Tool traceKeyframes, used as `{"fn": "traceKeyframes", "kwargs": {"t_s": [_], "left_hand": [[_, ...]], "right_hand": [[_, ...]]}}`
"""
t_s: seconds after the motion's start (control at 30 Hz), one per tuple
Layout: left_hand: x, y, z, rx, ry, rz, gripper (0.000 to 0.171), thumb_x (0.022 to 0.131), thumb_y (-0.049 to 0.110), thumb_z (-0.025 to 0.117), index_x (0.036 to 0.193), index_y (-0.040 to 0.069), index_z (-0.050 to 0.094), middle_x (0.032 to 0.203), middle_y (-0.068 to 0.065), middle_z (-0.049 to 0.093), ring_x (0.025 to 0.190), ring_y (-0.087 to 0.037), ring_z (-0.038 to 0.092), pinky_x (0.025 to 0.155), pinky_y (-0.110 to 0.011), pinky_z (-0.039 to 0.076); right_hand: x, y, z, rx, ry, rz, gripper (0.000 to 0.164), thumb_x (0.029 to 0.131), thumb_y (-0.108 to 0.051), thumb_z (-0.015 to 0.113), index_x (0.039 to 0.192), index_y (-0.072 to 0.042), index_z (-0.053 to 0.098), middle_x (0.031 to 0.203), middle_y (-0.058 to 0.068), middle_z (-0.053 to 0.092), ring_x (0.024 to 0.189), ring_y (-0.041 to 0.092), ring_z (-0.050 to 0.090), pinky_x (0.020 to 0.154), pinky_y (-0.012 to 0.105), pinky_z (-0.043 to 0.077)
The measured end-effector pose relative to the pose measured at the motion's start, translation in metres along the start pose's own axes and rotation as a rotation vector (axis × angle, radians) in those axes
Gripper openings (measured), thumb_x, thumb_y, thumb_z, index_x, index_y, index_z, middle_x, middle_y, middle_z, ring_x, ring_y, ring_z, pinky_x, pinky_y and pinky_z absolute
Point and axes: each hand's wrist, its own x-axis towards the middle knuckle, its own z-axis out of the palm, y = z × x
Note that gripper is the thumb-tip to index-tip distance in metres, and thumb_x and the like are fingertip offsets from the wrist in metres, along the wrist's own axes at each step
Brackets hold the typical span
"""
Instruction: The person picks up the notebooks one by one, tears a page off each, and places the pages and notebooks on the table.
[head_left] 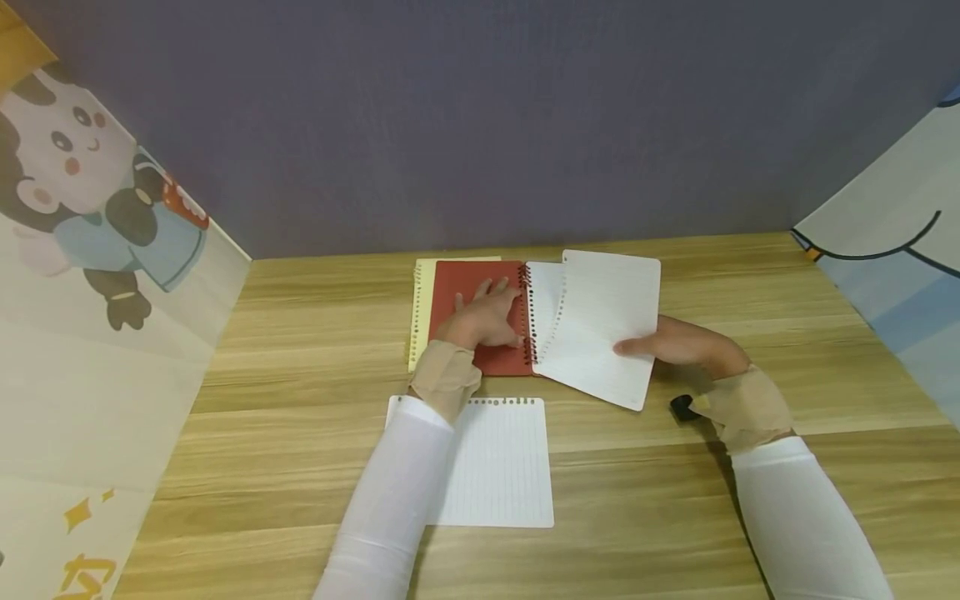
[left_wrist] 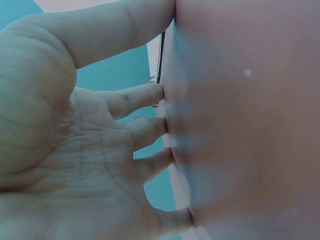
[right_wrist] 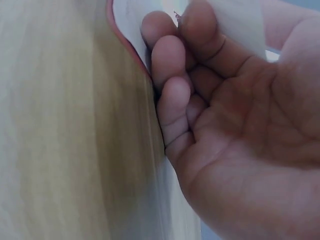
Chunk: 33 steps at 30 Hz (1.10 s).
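Observation:
A spiral notebook lies open, its red cover [head_left: 450, 287] on the left and white pages [head_left: 545, 277] to the right of the wire spiral [head_left: 527, 333]. My left hand [head_left: 483, 320] rests on the red cover beside the spiral. In the left wrist view the fingers [left_wrist: 142, 132] are spread, with their tips against the surface. Between thumb and fingers my right hand [head_left: 693, 343] pinches a white sheet of paper [head_left: 607, 321] at its right edge. That sheet slants over the pages, its row of holes apart from the spiral at the top. Curled fingertips [right_wrist: 169, 57] show in the right wrist view.
Yellow paper [head_left: 422, 300] with a punched left edge lies partly under the red cover. Nearer me, a loose lined sheet [head_left: 498, 467] lies on the wooden table [head_left: 637, 500], partly beneath my left sleeve. A small black object [head_left: 682, 408] is by my right wrist. A dark wall [head_left: 510, 125] stands behind.

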Motion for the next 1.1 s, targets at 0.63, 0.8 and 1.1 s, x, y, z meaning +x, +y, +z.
{"fn": "traceKeyframes", "kwargs": {"t_s": [0.63,0.8,1.1], "left_hand": [[0.0,0.001,0.0,0.004,-0.009,-0.006,0.086,0.078,0.04,0.066,0.148,0.029,0.016,0.154,0.004,-0.001,0.138,-0.021,-0.007,0.1,-0.057,-0.004],[0.001,0.001,0.001,0.024,-0.01,-0.007,0.086,0.079,0.044,0.064,0.148,0.029,0.014,0.154,0.003,-0.002,0.138,-0.021,-0.007,0.101,-0.057,-0.004],[0.003,0.002,0.003,0.064,0.007,-0.004,0.083,0.083,0.047,0.058,0.149,0.025,0.011,0.154,-0.003,-0.003,0.138,-0.026,-0.006,0.1,-0.059,-0.002]], "right_hand": [[0.0,0.006,-0.005,-0.008,0.052,0.067,0.071,0.085,-0.049,0.056,0.136,-0.01,0.027,0.131,0.013,0.041,0.121,0.03,0.037,0.097,0.044,0.026],[0.002,0.005,-0.004,0.037,0.051,0.007,0.058,0.088,-0.047,0.053,0.132,-0.014,0.035,0.124,0.007,0.049,0.116,0.025,0.044,0.095,0.04,0.03],[-0.009,-0.03,-0.006,0.069,0.061,-0.052,0.051,0.098,-0.045,0.03,0.13,-0.006,0.035,0.108,0.015,0.053,0.098,0.027,0.054,0.087,0.04,0.038]]}}
